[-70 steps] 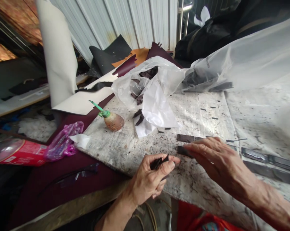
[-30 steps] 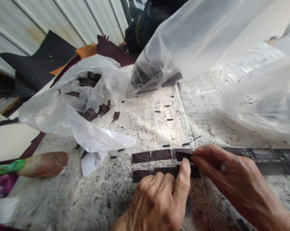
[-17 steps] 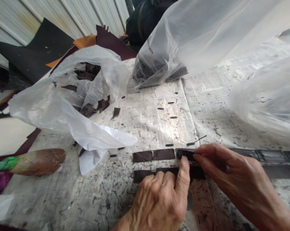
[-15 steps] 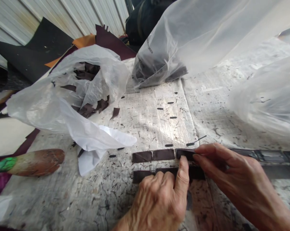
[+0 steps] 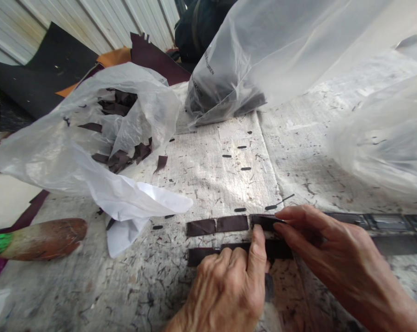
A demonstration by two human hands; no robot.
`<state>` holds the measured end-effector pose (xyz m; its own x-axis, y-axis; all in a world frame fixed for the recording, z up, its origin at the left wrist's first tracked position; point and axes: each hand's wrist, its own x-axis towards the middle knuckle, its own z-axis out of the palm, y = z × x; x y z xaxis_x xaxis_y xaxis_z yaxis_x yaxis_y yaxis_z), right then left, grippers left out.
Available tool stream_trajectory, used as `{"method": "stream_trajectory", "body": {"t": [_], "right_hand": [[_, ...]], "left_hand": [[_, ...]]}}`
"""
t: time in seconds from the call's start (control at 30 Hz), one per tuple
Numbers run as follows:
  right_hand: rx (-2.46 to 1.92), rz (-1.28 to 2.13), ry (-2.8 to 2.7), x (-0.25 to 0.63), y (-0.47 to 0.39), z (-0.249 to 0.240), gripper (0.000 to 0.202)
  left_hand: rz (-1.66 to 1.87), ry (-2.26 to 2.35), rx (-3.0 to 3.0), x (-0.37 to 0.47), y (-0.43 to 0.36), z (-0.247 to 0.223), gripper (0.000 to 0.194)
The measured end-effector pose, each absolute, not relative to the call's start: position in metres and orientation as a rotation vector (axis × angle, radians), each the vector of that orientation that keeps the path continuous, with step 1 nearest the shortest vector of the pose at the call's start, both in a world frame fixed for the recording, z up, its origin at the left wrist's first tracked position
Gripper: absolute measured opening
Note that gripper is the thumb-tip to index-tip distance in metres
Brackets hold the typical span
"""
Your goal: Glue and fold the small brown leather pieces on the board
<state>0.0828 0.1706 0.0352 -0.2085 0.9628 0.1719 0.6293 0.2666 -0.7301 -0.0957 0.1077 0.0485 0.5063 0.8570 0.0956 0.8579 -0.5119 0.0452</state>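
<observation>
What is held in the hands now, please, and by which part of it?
The right hand pinches a small dark piece by its right end. Whether the left hand holds something cannot be told.

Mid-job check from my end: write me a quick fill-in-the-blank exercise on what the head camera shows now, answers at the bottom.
1. The right hand pinches the dark strip at the strip's ____ end, as seen in the picture.
2. The left hand is held with its palm facing ____.
3. Between the black sheet and the maroon sheet shows a sheet coloured ____.
4. The brown oblong object has a left end coloured ____.

Missing words: right; down; orange; green.
</observation>
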Motion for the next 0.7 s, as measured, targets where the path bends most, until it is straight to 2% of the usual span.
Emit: {"method": "stream_trajectory", "body": {"t": [0.27, 0.7], "right_hand": [[-1.373, 0.675, -1.948, 0.08, 0.171, 0.04, 0.013], [-1.286, 0.368, -2.022, 0.111, 0.159, 0.043, 0.011]], "left_hand": [[-0.238, -1.508, -2.683, -0.097, 0.109, 0.045, 0.044], [-0.38, -1.475, -2.703, -0.095, 0.118, 0.047, 0.038]]}}
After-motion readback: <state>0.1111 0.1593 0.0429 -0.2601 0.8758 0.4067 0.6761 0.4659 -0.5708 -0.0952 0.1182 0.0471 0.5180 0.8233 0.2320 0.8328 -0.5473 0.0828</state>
